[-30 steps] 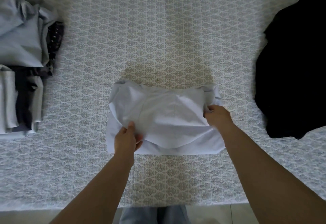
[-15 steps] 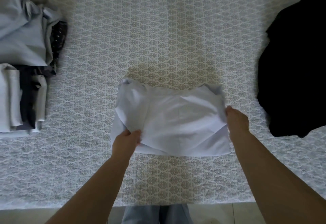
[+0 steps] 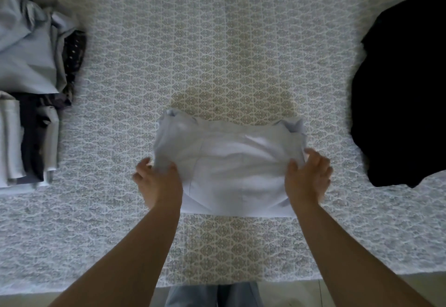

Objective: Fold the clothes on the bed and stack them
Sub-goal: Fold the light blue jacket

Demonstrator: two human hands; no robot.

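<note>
A pale white garment point(image 3: 229, 161), folded into a wide rectangle, lies on the patterned bed cover point(image 3: 217, 53) near the front edge. My left hand point(image 3: 158, 181) grips its left end, thumb on top and fingers tucked under the cloth. My right hand point(image 3: 307, 178) holds the right end the same way, thumb on top, fingers spread at the edge. The upper layer bulges between the two hands. A stack of folded clothes point(image 3: 26, 137) in white and dark cloth sits at the far left.
A loose light-blue garment point(image 3: 26, 50) with a dark dotted piece beside it lies behind the stack at the left. A black garment point(image 3: 400, 89) is heaped at the right. The bed's front edge point(image 3: 217, 285) runs just before my legs.
Both hands shifted along the garment's ends toward me and took a fuller grip, thumbs now on top. The cloth between them has drawn flatter.
</note>
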